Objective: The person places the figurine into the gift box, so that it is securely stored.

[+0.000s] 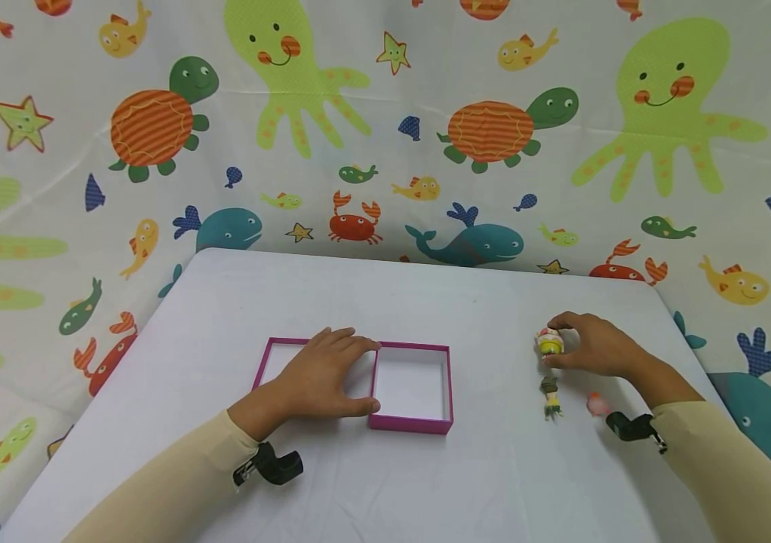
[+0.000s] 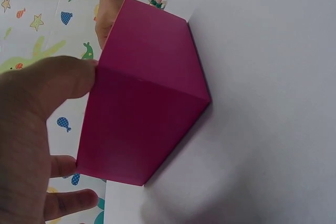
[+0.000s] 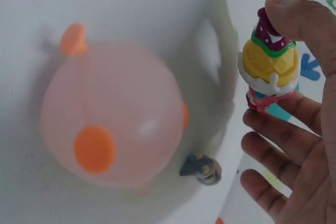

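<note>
My left hand (image 1: 324, 373) spans the left side of an open magenta box (image 1: 411, 424). Its thumb touches the near-left corner and a finger the far-left corner, as the left wrist view shows of the box walls (image 2: 142, 129). In the head view, a second magenta-edged box (image 1: 284, 341) lies partly hidden beneath that hand. On the right, my right hand (image 1: 592, 347) pinches a small toy figurine (image 3: 270, 61) with a yellow waffle middle and a dark red top. Close by lie a slim green-footed toy figure (image 1: 551, 396) and a round pink toy (image 1: 597, 405) with orange parts.
A white cloth covers the table (image 1: 494, 475). Behind it hangs a curtain (image 1: 385, 166) printed with sea animals. Each sleeve carries a black wrist camera (image 1: 277, 464). Small greyish toy parts (image 3: 202, 170) show near the pink toy in the right wrist view.
</note>
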A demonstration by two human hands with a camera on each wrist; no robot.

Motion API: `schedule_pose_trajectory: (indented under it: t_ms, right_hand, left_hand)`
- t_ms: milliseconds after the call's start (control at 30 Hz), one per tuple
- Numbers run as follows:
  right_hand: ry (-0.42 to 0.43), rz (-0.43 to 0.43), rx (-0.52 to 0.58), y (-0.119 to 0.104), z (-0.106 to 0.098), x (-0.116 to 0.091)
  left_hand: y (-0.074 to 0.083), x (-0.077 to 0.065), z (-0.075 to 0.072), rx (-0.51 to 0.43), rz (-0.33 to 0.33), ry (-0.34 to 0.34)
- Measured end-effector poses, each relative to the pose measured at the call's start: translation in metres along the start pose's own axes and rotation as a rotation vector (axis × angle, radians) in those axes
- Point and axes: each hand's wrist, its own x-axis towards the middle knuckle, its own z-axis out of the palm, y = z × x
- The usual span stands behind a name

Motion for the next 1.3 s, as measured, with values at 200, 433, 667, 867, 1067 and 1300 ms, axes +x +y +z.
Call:
schedule_pose_trajectory:
  t_ms: [200, 433, 667, 867, 1067, 1300]
  right_hand:
    - [0.039, -0.026, -0.016, -0.006, -0.001, -0.002]
    - [0.062, -0.063, -0.038, -0.022, -0.003, -0.004]
    - [0.088, -0.101, -0.057, -0.041, -0.005, -0.009]
    - [0.11, -0.131, -0.079, -0.057, -0.005, -0.012]
    - [0.117, -0.155, -0.084, -0.075, -0.006, -0.015]
    - [0.13, -0.19, -0.107, -0.094, -0.007, -0.019]
  left_hand:
    - [0.001, 0.0, -0.001, -0.01, 0.0, -0.002]
    - [0.001, 0.0, -0.001, -0.017, -0.001, 0.0]
    - [0.001, 0.001, -0.001, -0.027, -0.001, -0.005]
    - [0.001, 0.0, 0.0, -0.041, -0.011, -0.013]
    - [0.002, -0.001, 0.0, -0.069, -0.042, -0.03]
    - [0.003, -0.001, 0.0, -0.104, -0.082, -0.052]
